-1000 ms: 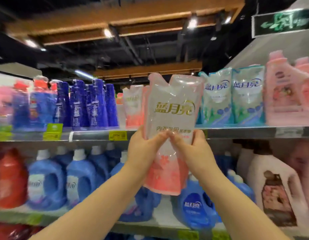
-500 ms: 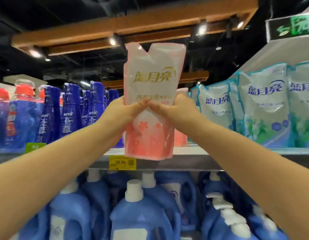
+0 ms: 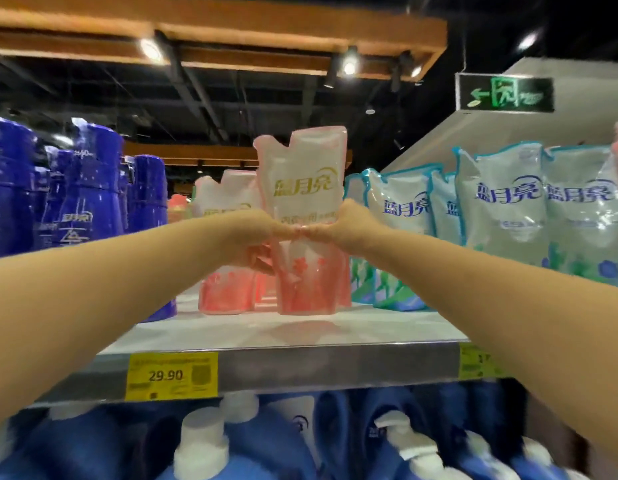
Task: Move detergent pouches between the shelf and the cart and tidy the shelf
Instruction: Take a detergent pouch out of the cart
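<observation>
A pink and white detergent pouch point(image 3: 306, 188) stands upright on the top shelf point(image 3: 283, 332), set back from the front edge. My left hand point(image 3: 257, 239) grips its left side at mid height and my right hand point(image 3: 349, 225) grips its right side. The thumbs of both hands meet in front of the pouch. A second pink pouch point(image 3: 224, 244) stands just behind and to the left, partly hidden by my left hand. No cart is in view.
Tall dark blue bottles point(image 3: 79, 199) fill the shelf to the left. Teal and white pouches point(image 3: 501, 209) stand in a row to the right. A yellow price tag point(image 3: 172, 375) reading 29.90 sits on the shelf rail. Blue jugs with white caps point(image 3: 203, 441) line the shelf below.
Both hands have carried the pink pouch forward and down from the air in front of the shelf onto the shelf board. The camera has moved closer and higher.
</observation>
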Demonstrator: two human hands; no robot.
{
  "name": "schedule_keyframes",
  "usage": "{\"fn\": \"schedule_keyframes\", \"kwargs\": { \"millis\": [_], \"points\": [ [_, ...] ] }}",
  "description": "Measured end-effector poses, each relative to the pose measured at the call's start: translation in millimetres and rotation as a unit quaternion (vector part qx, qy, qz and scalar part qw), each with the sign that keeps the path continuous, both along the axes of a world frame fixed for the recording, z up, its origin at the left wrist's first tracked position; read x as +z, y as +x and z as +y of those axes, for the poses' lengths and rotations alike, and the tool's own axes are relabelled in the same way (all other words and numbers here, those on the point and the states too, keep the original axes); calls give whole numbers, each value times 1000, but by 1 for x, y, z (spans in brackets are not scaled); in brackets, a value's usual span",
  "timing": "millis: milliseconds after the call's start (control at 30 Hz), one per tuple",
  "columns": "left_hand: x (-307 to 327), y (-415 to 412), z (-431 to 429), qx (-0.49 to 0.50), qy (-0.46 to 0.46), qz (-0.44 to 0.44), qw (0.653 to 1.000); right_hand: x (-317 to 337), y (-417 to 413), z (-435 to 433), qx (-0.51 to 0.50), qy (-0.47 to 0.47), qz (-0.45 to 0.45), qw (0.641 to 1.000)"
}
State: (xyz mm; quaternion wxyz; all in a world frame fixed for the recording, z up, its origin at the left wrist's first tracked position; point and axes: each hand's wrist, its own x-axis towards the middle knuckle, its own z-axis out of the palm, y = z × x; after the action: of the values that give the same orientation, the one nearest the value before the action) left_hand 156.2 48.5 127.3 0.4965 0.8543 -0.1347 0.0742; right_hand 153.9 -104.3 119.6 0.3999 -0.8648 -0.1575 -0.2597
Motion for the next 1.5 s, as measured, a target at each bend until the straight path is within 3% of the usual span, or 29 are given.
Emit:
{"fn": "schedule_keyframes", "kwargs": {
  "millis": [167, 467, 800, 1000, 1167, 1500],
  "points": [
    [-8, 32, -4, -1, 60, 0, 998, -14, 26, -5, -14, 7, 53, 998],
    [-21, 45, -16, -20, 2, 31, 999, -17, 50, -18, 1, 47, 67, 997],
    [-23, 44, -5, -35, 22, 85, 996, -25, 51, -28, 67, 110, 114, 985],
    [-40, 43, -2, -66, 61, 108, 990, -28, 51, -37, 98, 46, 200, 974],
    [-48, 49, -4, -29, 152, 54, 986, -35, 50, -40, 121, -29, 297, 947],
    [-55, 51, 0, -19, 123, 70, 990, -38, 53, -40, 92, -25, 288, 953]
  ]
}}
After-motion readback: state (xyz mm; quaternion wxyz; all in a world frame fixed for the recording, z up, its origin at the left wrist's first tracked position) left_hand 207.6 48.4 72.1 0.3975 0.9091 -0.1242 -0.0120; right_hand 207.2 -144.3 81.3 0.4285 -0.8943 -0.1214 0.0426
